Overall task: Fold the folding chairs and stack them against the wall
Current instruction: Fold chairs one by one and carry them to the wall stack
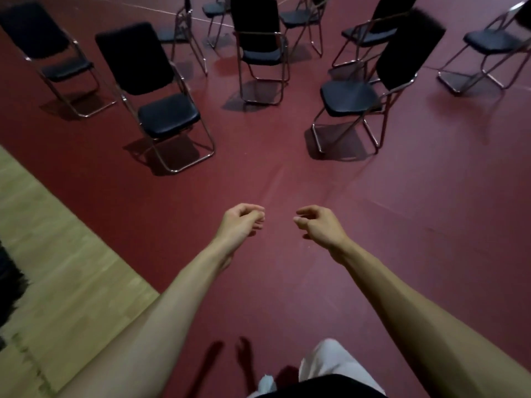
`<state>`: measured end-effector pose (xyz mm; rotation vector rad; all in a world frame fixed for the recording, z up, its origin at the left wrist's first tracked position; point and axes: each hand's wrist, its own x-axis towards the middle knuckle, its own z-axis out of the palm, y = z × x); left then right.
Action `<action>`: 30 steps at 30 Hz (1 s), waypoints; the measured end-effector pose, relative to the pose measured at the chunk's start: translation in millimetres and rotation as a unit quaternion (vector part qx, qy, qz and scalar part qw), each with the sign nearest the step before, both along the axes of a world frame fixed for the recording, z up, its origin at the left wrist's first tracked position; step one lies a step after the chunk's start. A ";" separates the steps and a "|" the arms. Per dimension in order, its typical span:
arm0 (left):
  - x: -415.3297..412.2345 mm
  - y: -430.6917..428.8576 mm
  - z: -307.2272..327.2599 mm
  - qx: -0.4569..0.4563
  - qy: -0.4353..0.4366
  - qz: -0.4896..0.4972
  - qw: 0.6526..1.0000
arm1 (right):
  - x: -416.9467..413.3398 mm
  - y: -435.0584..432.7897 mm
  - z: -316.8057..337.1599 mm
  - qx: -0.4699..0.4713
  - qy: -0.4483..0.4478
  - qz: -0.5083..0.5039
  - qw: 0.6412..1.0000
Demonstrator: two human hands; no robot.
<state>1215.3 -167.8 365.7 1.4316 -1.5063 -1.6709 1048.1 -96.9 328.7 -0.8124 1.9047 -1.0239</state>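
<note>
Several black padded folding chairs with metal frames stand unfolded on the dark red floor ahead. The nearest left chair (161, 93) and the nearest right chair (370, 90) flank an open strip of floor, and a middle chair (260, 50) stands farther back. My left hand (240, 225) and my right hand (320, 225) hang out in front of me over bare floor, well short of any chair. Both have loosely curled fingers and hold nothing.
A light wooden floor strip (57, 254) runs along the left beside the red floor (402, 225). More chairs stand at the far left (54, 53) and far right (488, 50). My pale trouser leg (327, 363) shows at the bottom.
</note>
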 end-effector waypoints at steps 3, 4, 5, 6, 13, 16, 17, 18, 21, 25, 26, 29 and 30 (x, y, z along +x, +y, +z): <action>-48.5 -35.0 -12.3 0.020 0.006 0.004 1.000 | -53.2 -24.0 -11.9 0.006 -0.044 -0.043 0.998; -71.2 -49.5 -19.4 0.031 0.006 -0.002 0.999 | -76.6 -36.6 -18.3 0.006 -0.056 -0.055 0.997; -90.4 -62.4 -24.9 0.042 0.001 -0.012 0.999 | -96.2 -49.4 -22.5 0.004 -0.069 -0.064 0.996; -108.6 -75.2 -27.7 0.053 0.001 -0.014 0.998 | -114.5 -63.5 -26.7 -0.003 -0.084 -0.075 0.994; -260.3 -189.2 -6.0 0.053 -0.040 -0.009 0.998 | -256.4 -163.0 -20.8 -0.026 -0.133 -0.123 0.983; -320.1 -232.1 2.7 0.046 -0.011 -0.007 0.999 | -311.7 -205.9 -13.4 -0.021 -0.130 -0.133 0.982; -335.2 -243.0 3.3 0.047 0.002 -0.011 0.999 | -325.2 -218.7 -11.9 -0.024 -0.131 -0.134 0.982; -348.9 -253.2 3.1 0.050 0.015 -0.014 0.999 | -336.5 -230.1 -10.5 -0.025 -0.132 -0.133 0.982; -382.2 -291.9 -5.4 0.068 0.033 -0.012 0.997 | -367.2 -268.6 -10.0 -0.021 -0.129 -0.135 0.982; -412.1 -357.7 -24.2 0.090 0.044 -0.006 0.995 | -396.1 -331.8 -17.4 -0.009 -0.125 -0.133 0.983; -418.0 -375.6 -28.9 0.096 0.047 -0.003 0.994 | -401.6 -350.4 -20.6 -0.004 -0.123 -0.134 0.983; -432.7 -444.8 -41.4 0.101 0.053 0.011 0.993 | -412.9 -421.1 -31.6 0.006 -0.124 -0.134 0.983; -436.0 -471.6 -45.0 0.099 0.053 0.013 0.994 | -414.6 -447.8 -34.9 0.009 -0.130 -0.134 0.982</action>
